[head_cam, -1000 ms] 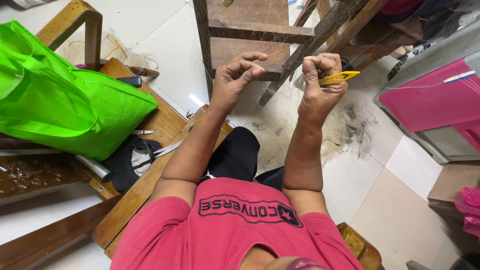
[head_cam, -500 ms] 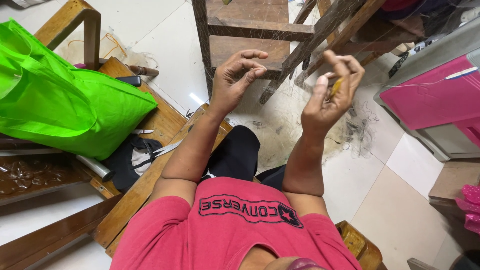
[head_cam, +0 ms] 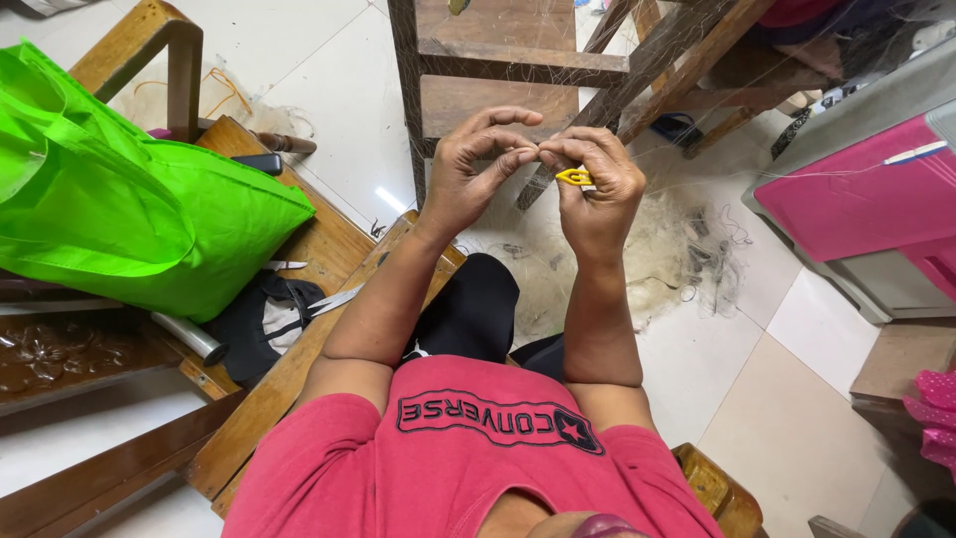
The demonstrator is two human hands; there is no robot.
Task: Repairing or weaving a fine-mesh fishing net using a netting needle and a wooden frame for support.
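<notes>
The hands have come together from apart: the right hand pinches a small yellow netting needle, while the left hand pinches fine net thread at its tip. The person sits on a wooden bench beside a green bag, with tangled net on the tiled floor below.

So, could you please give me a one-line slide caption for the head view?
Left hand and right hand meet fingertip to fingertip, the right holding a small yellow tool, above a pile of fine netting.
</notes>
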